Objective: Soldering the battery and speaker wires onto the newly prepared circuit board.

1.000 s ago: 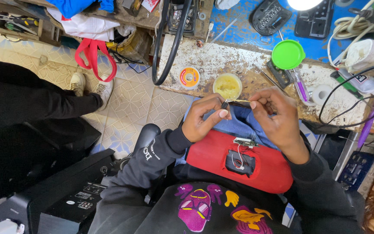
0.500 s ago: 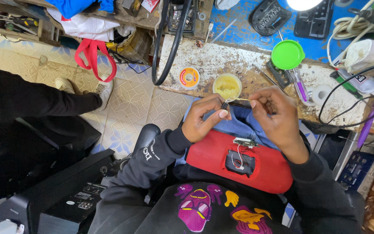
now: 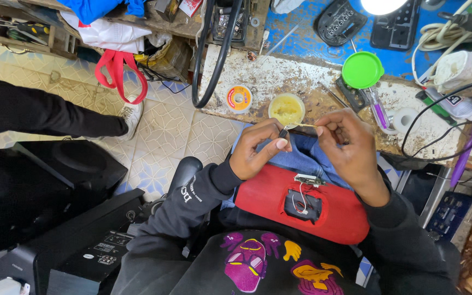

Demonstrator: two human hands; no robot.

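1. Patterned floor tiles (image 3: 165,125) fill the left of the view, with another person's dark trouser leg (image 3: 39,112) and pale shoe (image 3: 131,114) stretched across them; dark speaker cabinets (image 3: 66,218) stand lower left, out of the way of the work.
2. Along the top runs a worn, stained workbench (image 3: 269,76), its far part painted blue. A small spool (image 3: 239,98) and an open pot of yellow paste (image 3: 286,108) sit at the near edge, probably so both are within easy reach.
3. At centre, the left hand (image 3: 258,150) is closed to a narrow pinch on a small dark tool tip (image 3: 284,133), thumb and forefinger pressed together just below the paste pot.
4. Between the hands stretches a thin pale wire (image 3: 301,125), held level and taut, seemingly so its end can be worked near eye line.
5. On the lap lies a red portable speaker (image 3: 345,213), face down. Its dark hatch is open, a little green circuit board (image 3: 310,179) lifted out on red and white leads, resting on the casing so it stays tethered.
6. Further right, the right hand (image 3: 350,147) is curled, fingertips pinching the wire's other end.
7. Beyond it on the bench are a green lid (image 3: 362,70), a purple pen-like tool (image 3: 379,109) and black cables (image 3: 438,114).
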